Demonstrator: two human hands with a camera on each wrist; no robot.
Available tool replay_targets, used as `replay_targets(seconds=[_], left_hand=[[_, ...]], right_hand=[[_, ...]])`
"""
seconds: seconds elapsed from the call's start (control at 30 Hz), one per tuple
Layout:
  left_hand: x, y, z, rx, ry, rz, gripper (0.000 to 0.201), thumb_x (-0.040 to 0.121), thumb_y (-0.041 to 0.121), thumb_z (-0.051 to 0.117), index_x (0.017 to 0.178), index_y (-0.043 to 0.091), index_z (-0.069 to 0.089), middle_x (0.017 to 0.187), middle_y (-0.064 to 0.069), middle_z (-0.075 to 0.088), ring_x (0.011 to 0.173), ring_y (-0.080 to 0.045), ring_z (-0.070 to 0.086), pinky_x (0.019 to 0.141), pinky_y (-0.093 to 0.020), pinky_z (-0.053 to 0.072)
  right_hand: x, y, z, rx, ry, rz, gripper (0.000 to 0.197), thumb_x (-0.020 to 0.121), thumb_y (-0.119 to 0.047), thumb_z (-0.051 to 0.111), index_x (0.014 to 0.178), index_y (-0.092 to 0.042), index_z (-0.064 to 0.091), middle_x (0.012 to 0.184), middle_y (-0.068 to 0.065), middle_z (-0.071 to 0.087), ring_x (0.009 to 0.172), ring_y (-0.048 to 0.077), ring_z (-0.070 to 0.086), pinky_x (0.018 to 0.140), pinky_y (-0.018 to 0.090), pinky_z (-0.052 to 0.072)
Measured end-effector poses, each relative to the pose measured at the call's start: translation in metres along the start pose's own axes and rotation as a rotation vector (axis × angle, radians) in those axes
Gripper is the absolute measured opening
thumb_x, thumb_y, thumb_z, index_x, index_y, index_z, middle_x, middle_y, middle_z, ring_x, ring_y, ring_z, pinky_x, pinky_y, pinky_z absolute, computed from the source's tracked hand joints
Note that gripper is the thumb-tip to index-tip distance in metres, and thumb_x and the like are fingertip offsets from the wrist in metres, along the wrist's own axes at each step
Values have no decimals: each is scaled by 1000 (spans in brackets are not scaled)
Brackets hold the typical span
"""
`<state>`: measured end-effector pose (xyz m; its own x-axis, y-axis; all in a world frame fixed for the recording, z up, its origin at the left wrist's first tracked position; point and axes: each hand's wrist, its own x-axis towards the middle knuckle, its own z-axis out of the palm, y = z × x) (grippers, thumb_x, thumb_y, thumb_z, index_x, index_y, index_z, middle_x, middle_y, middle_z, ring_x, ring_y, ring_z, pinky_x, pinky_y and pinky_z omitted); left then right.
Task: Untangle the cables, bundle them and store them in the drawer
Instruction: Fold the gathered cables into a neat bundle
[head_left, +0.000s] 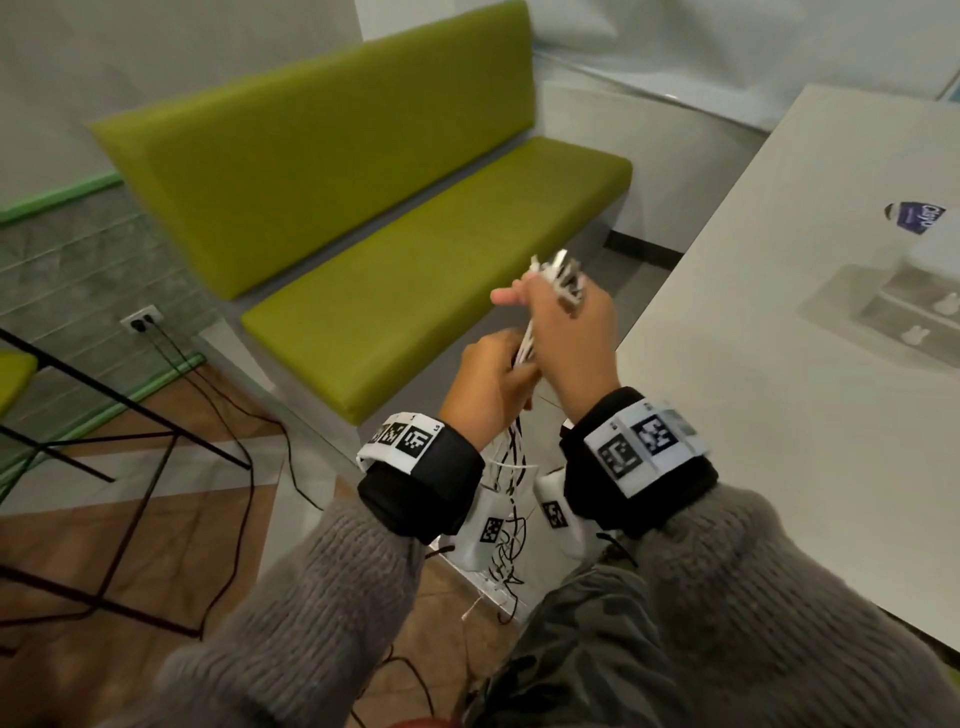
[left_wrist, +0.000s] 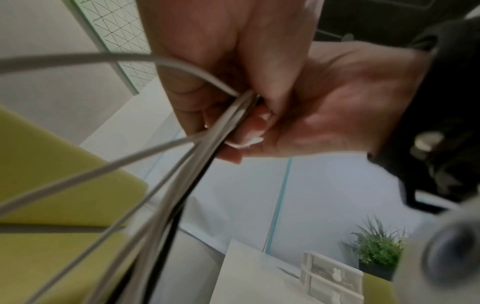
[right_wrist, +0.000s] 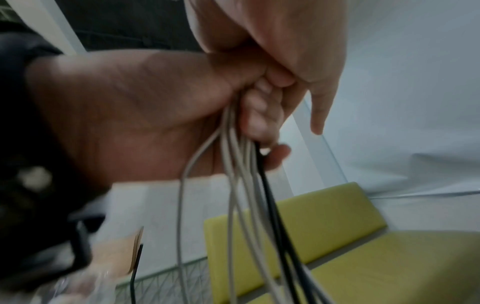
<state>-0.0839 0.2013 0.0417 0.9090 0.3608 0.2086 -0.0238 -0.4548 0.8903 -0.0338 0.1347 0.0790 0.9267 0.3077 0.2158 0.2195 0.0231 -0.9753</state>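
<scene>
I hold a bunch of white and black cables (head_left: 511, 499) in the air between the bench and the table. My right hand (head_left: 566, 322) is the upper one and grips the bunch just under its white plug ends (head_left: 558, 273). Directly below it, my left hand (head_left: 488, 384) is curled round the same strands. The loose lengths hang down between my wrists in a tangle. In the left wrist view the cables (left_wrist: 182, 185) fan out from the closed fingers. In the right wrist view the strands (right_wrist: 241, 195) drop straight down. A small grey drawer unit (head_left: 898, 306) stands on the table.
The white table (head_left: 753, 312) is on my right, with a blue-labelled packet (head_left: 917, 214) behind the drawers and a potted plant (left_wrist: 376, 248) further back. A green bench (head_left: 415, 291) lies ahead. A black metal frame (head_left: 104, 426) and black floor leads (head_left: 244, 467) are at the left.
</scene>
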Motion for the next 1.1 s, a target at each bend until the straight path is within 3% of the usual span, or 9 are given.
replay_targets(seconds=[0.13,0.2,0.33,0.4,0.53,0.63,0.73,0.87,1.1], left_hand=[[-6,-11,8,109,16,71,29,91,30,37,63,24,32,55,5,35,53,-18,36,52,-37,29],[0,-12,10,168,33,77,22,88,26,38,67,21,37,54,-4,44,58,-33,49,54,-34,30],[7,-15,9,399,-13,187,34,91,18,45,111,-7,53,90,-28,65,85,-43,61,68,-38,45],[5,-17,9,479,-52,212,28,93,14,48,111,-7,52,94,-27,64,86,-42,61,65,-33,38],[-1,-17,10,469,-24,204,18,92,9,47,102,-4,55,90,-23,64,81,-33,60,62,-24,28],[-8,-28,8,237,3,295,20,89,11,41,82,28,48,64,11,51,58,1,42,54,-14,26],[-15,-48,13,96,0,201,18,92,24,37,81,37,41,61,12,45,57,6,44,55,-9,33],[-23,-82,13,-36,3,61,43,88,49,37,97,10,53,73,-17,52,65,-13,46,63,-37,42],[-36,-133,5,45,-83,-244,35,96,33,46,64,21,42,60,6,44,58,-10,43,57,-16,35]], right_hand=[[9,-8,-11,318,-44,162,23,94,-15,53,72,-12,49,43,-7,50,53,15,63,69,34,52],[6,-4,-10,341,-111,104,22,91,-13,61,73,-12,49,46,-9,45,50,14,61,75,44,53],[-3,4,-8,302,-139,75,28,84,-13,69,66,-15,47,49,-11,44,48,8,48,68,32,48],[-2,3,-6,355,-81,173,36,85,-8,65,60,-18,41,41,-11,32,37,6,32,53,31,40],[0,-6,-3,421,-12,190,43,86,-6,59,54,-23,37,40,-8,24,33,8,21,41,23,23],[-3,-13,-4,443,-64,146,43,91,-11,58,55,-24,36,40,-8,23,34,8,18,39,19,21],[-8,-20,-4,454,-90,142,46,92,-13,58,54,-24,35,39,-9,24,33,8,19,38,19,21],[-7,-27,-6,444,-92,150,46,93,-15,57,54,-23,34,38,-10,24,31,7,22,37,18,23],[-2,-67,-24,524,-152,22,49,95,-14,54,52,-25,33,37,-11,23,32,9,17,39,18,22]])
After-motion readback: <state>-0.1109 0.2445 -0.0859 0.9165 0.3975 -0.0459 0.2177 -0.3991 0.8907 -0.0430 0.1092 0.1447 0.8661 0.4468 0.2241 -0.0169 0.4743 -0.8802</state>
